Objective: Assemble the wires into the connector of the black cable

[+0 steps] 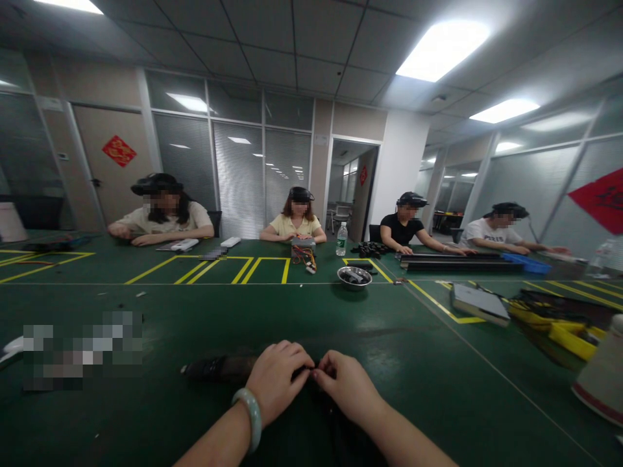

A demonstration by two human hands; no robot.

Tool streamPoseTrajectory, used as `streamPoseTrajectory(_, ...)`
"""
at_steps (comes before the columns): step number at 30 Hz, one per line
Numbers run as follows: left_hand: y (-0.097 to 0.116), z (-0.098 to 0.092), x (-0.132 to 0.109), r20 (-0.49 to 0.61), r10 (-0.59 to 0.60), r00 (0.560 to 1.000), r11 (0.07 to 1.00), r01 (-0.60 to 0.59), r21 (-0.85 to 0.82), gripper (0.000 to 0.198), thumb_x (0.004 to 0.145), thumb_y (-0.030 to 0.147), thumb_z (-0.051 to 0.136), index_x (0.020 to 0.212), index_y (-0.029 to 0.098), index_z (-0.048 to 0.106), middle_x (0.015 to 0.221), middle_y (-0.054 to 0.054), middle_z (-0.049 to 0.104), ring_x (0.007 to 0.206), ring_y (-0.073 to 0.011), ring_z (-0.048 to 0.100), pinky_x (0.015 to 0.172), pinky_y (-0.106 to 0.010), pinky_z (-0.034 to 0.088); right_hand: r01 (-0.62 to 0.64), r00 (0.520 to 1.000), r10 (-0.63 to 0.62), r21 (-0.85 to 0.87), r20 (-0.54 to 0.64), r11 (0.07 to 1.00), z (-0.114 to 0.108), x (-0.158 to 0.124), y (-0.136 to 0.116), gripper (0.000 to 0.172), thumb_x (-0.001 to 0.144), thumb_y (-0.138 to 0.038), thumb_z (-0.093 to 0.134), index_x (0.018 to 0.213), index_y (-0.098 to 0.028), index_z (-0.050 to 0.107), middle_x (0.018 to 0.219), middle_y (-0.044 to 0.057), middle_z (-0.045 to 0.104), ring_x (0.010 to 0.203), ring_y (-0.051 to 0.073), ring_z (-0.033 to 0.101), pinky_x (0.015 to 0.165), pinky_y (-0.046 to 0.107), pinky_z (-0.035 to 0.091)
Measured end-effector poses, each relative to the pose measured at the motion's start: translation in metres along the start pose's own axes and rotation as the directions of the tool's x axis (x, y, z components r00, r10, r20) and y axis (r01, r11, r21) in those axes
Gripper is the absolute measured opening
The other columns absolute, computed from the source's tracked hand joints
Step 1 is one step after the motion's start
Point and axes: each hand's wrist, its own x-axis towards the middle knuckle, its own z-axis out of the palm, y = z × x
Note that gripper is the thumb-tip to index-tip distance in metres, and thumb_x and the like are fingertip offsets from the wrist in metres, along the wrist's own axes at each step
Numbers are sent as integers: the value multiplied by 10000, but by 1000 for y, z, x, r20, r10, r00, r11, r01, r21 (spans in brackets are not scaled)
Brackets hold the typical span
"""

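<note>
A long black bundle [219, 368] that looks like a folded umbrella lies across the green table before me, with a small pale tip at its left end. My left hand [280, 376], a pale green bangle at its wrist, is closed over the bundle's right part, fingers curled down on it. Beside it my right hand [348, 386] is closed in a pinch, thumb and forefinger together at a dark piece by the bundle's right end. The fingers of both hands almost meet. What lies under them is mostly hidden, and dark material below my right hand is hard to make out.
Several people sit across the green table [233, 318]. A metal bowl [354, 277] of dark parts, a bottle [341, 240] and a wired box [304, 245] stand farther off. At right are a grey box [479, 303], yellow trays [574, 337] and a pale container [603, 373].
</note>
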Motion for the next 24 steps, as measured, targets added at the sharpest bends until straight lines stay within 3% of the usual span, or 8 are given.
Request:
streamPoseTrajectory(8,-2,2,1,-7,-5,1000,1000,5,-1,139,882,269,522,938,283,649,969,19,643,923,-180,538,770,-317,356,-47,988,25,149,152,988,0,-1,3,209,878,-377,531,818,-196,618,678,5,693,588,128,613,534,198,391)
streamPoseTrajectory(19,-3,6,2,-21,16,1000,1000,-16,-10,129,852,233,529,908,280,635,942,22,641,907,-183,535,785,-322,354,-57,998,48,196,50,979,10,3,6,184,867,-340,548,782,-182,592,569,-34,578,513,92,511,497,183,343)
streamPoseTrajectory(24,0,1,0,-26,-10,1000,999,8,-44,198,809,257,568,1003,281,600,993,15,634,928,-189,536,824,-331,366,-66,998,60,213,38,975,10,5,7,161,858,-308,552,762,-179,561,564,-42,548,489,85,481,466,179,335)
